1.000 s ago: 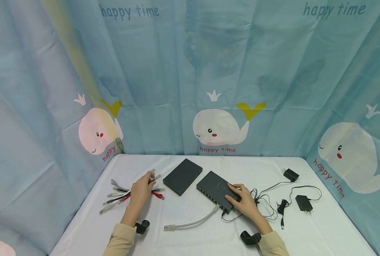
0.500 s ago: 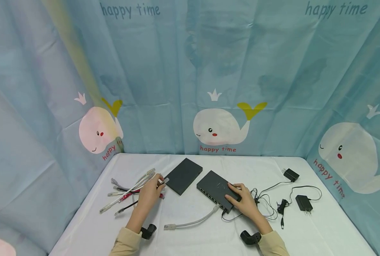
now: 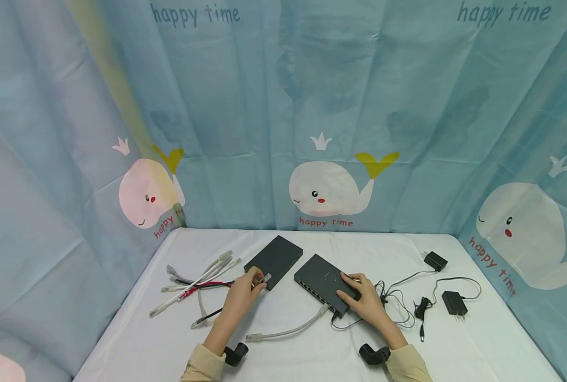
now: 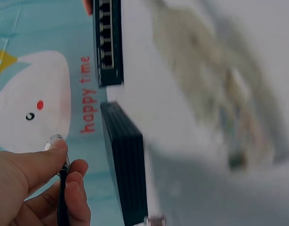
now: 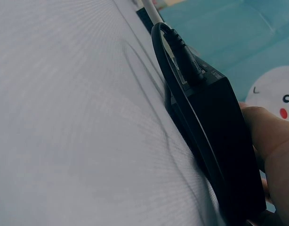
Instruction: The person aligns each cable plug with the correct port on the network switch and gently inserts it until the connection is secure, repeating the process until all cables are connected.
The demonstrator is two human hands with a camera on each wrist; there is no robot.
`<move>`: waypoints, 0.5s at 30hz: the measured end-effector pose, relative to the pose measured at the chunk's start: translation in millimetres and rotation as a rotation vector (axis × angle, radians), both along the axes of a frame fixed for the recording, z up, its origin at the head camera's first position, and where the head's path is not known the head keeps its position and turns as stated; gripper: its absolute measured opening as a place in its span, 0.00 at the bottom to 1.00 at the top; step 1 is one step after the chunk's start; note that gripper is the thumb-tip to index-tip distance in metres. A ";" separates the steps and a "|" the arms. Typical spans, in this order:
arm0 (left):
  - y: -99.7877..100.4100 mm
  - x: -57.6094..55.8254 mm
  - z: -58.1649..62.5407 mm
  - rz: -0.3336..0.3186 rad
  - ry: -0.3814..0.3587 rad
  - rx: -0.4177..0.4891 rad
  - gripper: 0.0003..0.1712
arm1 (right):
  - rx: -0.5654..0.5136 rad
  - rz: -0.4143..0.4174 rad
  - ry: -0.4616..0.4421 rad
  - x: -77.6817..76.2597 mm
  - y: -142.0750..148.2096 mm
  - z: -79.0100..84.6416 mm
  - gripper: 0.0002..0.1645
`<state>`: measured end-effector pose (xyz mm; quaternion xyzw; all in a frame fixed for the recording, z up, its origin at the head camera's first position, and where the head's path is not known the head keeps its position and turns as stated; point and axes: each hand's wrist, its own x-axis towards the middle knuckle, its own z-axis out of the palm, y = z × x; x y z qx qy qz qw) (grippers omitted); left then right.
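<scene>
My left hand [image 3: 242, 292] pinches a short black network cable [image 4: 62, 200] just behind its clear plug [image 4: 56, 138], between thumb and fingers. The cable's other end trails toward the table. My right hand [image 3: 367, 303] holds the right part of a dark network switch [image 3: 323, 281], thumb on top and fingers at its far edge. In the right wrist view, a black power plug [image 5: 184, 56] sits in the switch. A grey network cable [image 3: 293, 332] runs from its port side, its loose plug near my left wrist. A second dark switch [image 3: 280, 257] lies beyond my left hand.
Several white, grey, red and black network cables [image 3: 202, 284] lie heaped at the left. Two power adapters [image 3: 435, 261] with thin black leads lie at the right. A white cloth covers the table [image 3: 321, 361]; a printed blue curtain [image 3: 235, 196] hangs behind.
My left hand has drawn the black cable out of the heap and moved right and nearer with it, up to the second switch. The right hand has stayed on its switch.
</scene>
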<state>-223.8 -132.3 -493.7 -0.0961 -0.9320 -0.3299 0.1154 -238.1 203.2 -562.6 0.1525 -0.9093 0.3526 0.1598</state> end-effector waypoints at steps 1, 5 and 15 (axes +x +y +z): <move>2.9 0.7 -1.2 -0.014 0.002 0.009 0.09 | -0.002 -0.001 -0.002 0.2 0.1 0.1 0.33; 13.8 2.1 -6.4 -0.052 -0.009 0.035 0.09 | -0.011 0.002 -0.011 0.9 0.1 0.1 0.33; 35.4 3.8 -10.4 -0.159 -0.046 0.115 0.09 | -0.002 0.005 0.008 -0.1 -0.1 0.1 0.32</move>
